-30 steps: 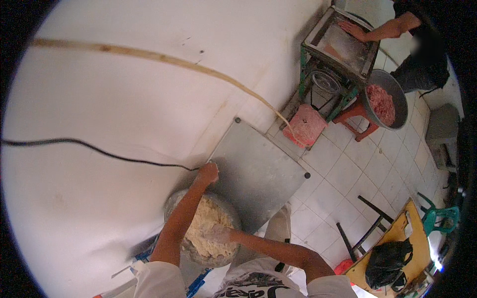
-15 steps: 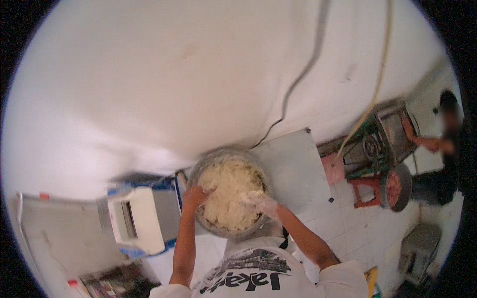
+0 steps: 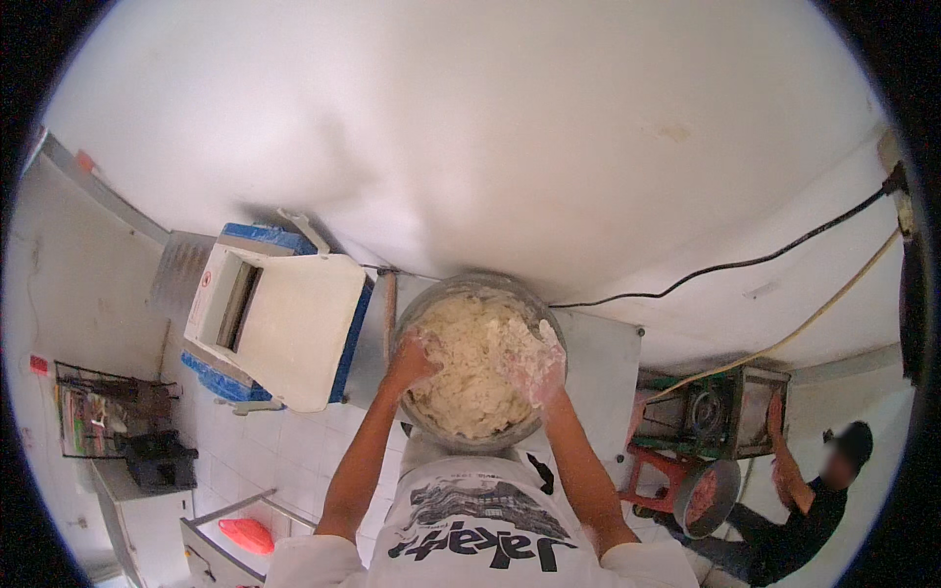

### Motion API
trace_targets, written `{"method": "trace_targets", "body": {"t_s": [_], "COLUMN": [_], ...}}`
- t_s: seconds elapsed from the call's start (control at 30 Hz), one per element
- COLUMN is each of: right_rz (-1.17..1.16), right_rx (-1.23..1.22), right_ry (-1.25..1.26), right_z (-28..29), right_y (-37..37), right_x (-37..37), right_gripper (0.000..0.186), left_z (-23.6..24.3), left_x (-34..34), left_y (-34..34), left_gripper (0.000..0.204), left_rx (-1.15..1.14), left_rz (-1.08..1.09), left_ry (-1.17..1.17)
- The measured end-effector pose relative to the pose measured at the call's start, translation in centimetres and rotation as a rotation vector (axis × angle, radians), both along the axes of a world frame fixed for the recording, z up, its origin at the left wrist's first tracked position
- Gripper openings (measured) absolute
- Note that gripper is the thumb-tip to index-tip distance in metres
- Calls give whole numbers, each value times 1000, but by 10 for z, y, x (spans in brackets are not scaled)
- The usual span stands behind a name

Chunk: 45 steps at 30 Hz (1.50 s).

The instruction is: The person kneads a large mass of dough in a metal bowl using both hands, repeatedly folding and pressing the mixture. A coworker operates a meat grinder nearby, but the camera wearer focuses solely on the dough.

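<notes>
A round metal bowl [image 3: 416, 419] holds a wide mass of pale, lumpy dough [image 3: 470, 367]. At the bowl's left side my left hand [image 3: 416, 363] grips the dough, its fingers partly sunk in it. My right hand [image 3: 539, 374] is closed on dough at the right side, and sticky clumps coat its fingers. Both forearms reach in from below.
Beneath the bowl is a grey tabletop [image 3: 598, 382] against a white wall. A white and blue machine [image 3: 304, 314] stands to the left. At the right, a co-worker [image 3: 818, 510] is beside a pan [image 3: 708, 500], a red stool [image 3: 652, 475] and a green-framed machine [image 3: 706, 412].
My view has turned and shifted, bringing more of the left machine and floor into sight. My right hand has moved up along the bowl's right side, with dough on its fingers. My left hand stays at the left.
</notes>
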State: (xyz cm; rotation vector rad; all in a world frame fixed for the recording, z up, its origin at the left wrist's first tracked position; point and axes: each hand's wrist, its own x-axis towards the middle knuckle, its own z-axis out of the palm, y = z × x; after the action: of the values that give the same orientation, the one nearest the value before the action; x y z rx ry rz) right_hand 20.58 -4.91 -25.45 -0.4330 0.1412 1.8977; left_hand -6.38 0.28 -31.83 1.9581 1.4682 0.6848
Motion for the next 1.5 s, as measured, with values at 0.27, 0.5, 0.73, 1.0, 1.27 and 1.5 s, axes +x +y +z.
{"method": "trace_targets", "body": {"t_s": [0.27,0.5,0.73,1.0,1.27,1.5], "right_rz": [-37,-161,-262,-437,-514,-560], "right_rx": [49,29,271,191,462,264], "right_ry": [10,-19,-56,-66,300,-530], "right_z": [20,34,24,-21,24,50], "right_y": [5,-2,3,-15,-16,-40], "right_x": [-10,-26,-56,-73,-89,-75], "right_gripper": [70,75,85,86,87,84], "left_z": [15,61,40,91,96,68], "left_x": [15,24,39,73,101,78], "left_y": [-2,2,-46,-88,-24,-21], "left_gripper": [31,38,71,75,78,124], "left_rx": [-243,-429,-31,72,375,-53], "left_rz": [-90,78,-162,-552,-459,-209], "left_ry": [-329,93,-299,-230,-213,-504]}}
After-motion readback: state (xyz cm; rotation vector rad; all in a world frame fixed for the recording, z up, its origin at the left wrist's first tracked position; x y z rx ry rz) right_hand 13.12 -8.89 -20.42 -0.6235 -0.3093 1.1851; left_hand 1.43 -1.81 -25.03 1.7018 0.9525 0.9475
